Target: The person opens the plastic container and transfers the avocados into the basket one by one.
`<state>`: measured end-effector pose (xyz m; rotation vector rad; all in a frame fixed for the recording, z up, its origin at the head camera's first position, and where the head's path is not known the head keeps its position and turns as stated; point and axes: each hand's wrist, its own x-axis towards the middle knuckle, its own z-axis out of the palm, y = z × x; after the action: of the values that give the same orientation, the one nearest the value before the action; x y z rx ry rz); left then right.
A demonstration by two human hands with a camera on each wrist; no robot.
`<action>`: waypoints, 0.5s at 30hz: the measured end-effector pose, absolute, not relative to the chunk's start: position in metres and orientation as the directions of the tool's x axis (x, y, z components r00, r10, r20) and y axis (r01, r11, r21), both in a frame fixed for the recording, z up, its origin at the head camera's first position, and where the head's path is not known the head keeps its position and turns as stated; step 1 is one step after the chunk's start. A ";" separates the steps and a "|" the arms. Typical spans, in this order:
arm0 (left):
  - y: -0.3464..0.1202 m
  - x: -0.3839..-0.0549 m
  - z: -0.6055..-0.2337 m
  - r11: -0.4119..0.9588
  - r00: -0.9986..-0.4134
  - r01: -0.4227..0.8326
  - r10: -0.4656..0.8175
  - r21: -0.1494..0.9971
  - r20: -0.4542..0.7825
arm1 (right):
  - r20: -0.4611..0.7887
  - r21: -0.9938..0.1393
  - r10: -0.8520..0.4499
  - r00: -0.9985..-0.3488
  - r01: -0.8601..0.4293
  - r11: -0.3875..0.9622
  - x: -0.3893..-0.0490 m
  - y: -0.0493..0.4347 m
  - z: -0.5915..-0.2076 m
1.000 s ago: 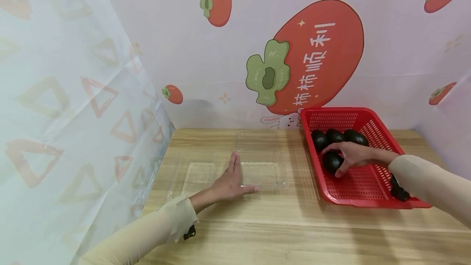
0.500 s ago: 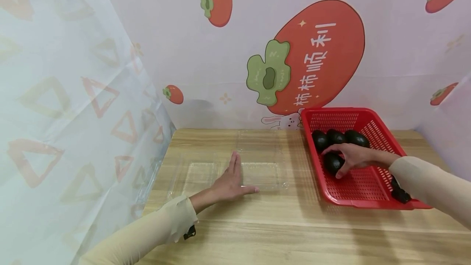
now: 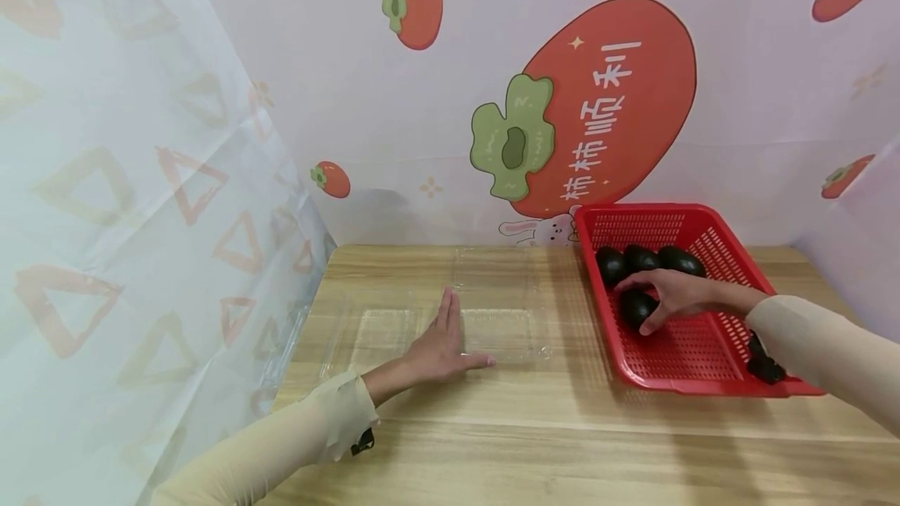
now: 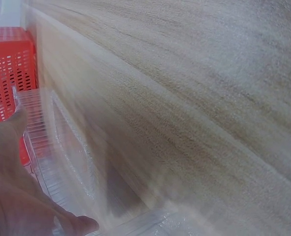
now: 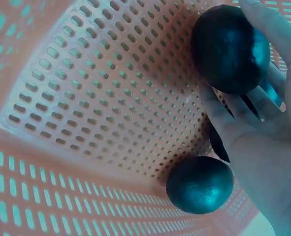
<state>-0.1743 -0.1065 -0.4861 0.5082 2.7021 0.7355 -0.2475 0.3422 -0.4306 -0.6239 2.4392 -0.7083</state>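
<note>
My right hand (image 3: 671, 297) reaches into a red plastic basket (image 3: 703, 387) on the right of the table. Its thumb and fingers curl round a dark avocado (image 3: 636, 309); in the right wrist view the held avocado (image 5: 231, 49) sits between thumb and fingers. Several more avocados (image 3: 641, 258) lie behind it against the basket's far side. On the left, my left hand (image 3: 436, 350) is spread with straight fingers at a clear plastic container (image 3: 501, 334). The left wrist view has the thumb and fingers of that hand (image 4: 17, 187) against the container's ribbed wall (image 4: 37, 123).
Another clear container (image 3: 373, 334) stands left of my left hand, its outline faint. More clear plastic (image 3: 284, 342) shows by the left wall. A printed cloth wall (image 3: 422, 100) closes off the back of the wooden table (image 3: 534, 443).
</note>
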 end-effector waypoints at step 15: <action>-0.103 -0.175 -0.479 0.825 -0.891 0.304 0.423 0.477 -0.164 | -0.283 -0.572 -0.574 -0.768 -0.345 0.744 -0.246 0.350 -0.426</action>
<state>-0.1753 -0.1034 -0.4789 0.5575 2.7446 0.6538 -0.2465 0.3501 -0.4261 -0.6996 2.4957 -0.6947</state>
